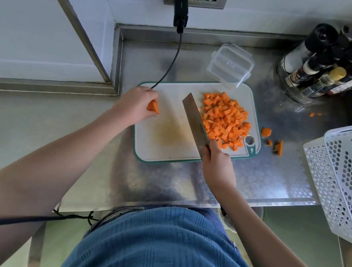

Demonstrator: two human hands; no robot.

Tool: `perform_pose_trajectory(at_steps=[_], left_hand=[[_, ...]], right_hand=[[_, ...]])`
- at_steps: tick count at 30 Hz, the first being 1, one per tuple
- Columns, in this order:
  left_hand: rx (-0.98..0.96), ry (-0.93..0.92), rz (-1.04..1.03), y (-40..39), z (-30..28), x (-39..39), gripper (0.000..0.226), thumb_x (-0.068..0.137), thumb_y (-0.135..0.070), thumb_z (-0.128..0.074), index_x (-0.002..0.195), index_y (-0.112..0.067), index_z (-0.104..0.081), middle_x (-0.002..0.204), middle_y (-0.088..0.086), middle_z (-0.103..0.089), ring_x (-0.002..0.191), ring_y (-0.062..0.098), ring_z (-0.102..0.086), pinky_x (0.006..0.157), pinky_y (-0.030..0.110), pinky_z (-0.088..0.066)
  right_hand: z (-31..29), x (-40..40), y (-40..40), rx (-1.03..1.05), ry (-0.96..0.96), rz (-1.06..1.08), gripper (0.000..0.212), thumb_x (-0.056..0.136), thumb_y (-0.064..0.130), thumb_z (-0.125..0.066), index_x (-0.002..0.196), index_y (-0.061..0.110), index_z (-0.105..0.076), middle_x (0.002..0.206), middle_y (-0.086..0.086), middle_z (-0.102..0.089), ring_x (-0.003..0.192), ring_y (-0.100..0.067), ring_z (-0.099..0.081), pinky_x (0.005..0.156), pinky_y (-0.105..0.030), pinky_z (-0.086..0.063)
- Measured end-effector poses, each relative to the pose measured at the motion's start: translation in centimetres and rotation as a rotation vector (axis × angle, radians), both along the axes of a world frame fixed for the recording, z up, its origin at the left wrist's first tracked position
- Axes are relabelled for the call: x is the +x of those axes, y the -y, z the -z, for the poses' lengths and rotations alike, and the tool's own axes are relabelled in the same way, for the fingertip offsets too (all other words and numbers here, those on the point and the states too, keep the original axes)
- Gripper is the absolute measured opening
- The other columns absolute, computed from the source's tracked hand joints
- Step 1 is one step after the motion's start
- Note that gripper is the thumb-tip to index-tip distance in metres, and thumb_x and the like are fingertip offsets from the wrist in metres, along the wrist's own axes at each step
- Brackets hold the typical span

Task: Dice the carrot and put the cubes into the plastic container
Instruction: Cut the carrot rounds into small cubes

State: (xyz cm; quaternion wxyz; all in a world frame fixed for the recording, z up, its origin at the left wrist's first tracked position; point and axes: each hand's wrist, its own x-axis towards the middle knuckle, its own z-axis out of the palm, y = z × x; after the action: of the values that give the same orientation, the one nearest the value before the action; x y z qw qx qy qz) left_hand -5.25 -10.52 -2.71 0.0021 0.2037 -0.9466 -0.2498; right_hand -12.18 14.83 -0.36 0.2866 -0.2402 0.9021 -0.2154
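Left hand (135, 103) pinches a chunky carrot wedge (153, 107); right hand (216, 161) is wrapped round a broad flat cleaver (195, 119). Just right of the blade, a heap of carrot cubes (225, 120); beyond it, the clear, boxy plastic container (230, 64) on the metal surface (280, 174).

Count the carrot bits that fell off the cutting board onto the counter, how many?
5: three just right of the cutting board, a round slice, a small bit and a wedge; two tiny bits farther back. More may be hidden.

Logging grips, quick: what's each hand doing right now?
Left hand: holds a carrot piece.
Right hand: grips the knife handle.
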Motion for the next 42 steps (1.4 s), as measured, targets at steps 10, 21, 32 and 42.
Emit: perform_pose_trajectory(at_steps=[10, 21, 32, 42], left_hand=[[0.258, -0.454, -0.210, -9.5, 2.1, 1.4, 0.032, 0.062, -0.014, -0.086, 0.083, -0.004, -0.065, 0.100, 0.009, -0.069, 0.093, 0.020, -0.065, 0.090, 0.025, -0.047], [0.300, -0.409, -0.243, -12.7, 4.8, 2.5, 0.029, 0.067, -0.009, -0.083, 0.085, -0.001, -0.062, 0.102, 0.009, -0.068, 0.094, 0.023, -0.065, 0.084, 0.018, -0.045], [0.389, -0.347, -0.310, -12.6, 4.6, 2.7, 0.043, 0.070, -0.006, -0.079, 0.105, -0.003, -0.055, 0.099, 0.005, -0.069, 0.092, 0.021, -0.065, 0.079, 0.038, -0.052], [0.333, -0.327, -0.336, -12.3, 4.7, 4.3, 0.026, 0.084, -0.011, -0.062, 0.107, -0.004, -0.053, 0.104, 0.006, -0.053, 0.095, 0.026, -0.052, 0.086, 0.033, -0.044]], right_hand=[[0.1, 0.7, -0.7, -0.001, -0.017, 0.055, 0.015, 0.102, 0.027, -0.033, 0.100, 0.014, -0.040, 0.082, -0.016, -0.061, 0.073, -0.037, -0.057, 0.063, -0.043, -0.049], [1.3, 3.1, -0.2, 0.180, -0.072, 0.038, 0.013, 0.103, 0.026, -0.026, 0.103, 0.016, -0.034, 0.080, -0.017, -0.060, 0.071, -0.037, -0.059, 0.066, -0.049, -0.054], [1.0, 4.3, 0.9, 0.197, -0.076, -0.077, 0.008, 0.103, 0.020, -0.028, 0.099, 0.015, -0.031, 0.079, -0.016, -0.059, 0.075, -0.038, -0.060, 0.061, -0.041, -0.047], [-0.7, 4.0, 0.7, 0.058, -0.063, 0.058, 0.008, 0.101, 0.020, -0.034, 0.103, 0.013, -0.035, 0.078, -0.018, -0.059, 0.068, -0.036, -0.056, 0.057, -0.042, -0.048]])
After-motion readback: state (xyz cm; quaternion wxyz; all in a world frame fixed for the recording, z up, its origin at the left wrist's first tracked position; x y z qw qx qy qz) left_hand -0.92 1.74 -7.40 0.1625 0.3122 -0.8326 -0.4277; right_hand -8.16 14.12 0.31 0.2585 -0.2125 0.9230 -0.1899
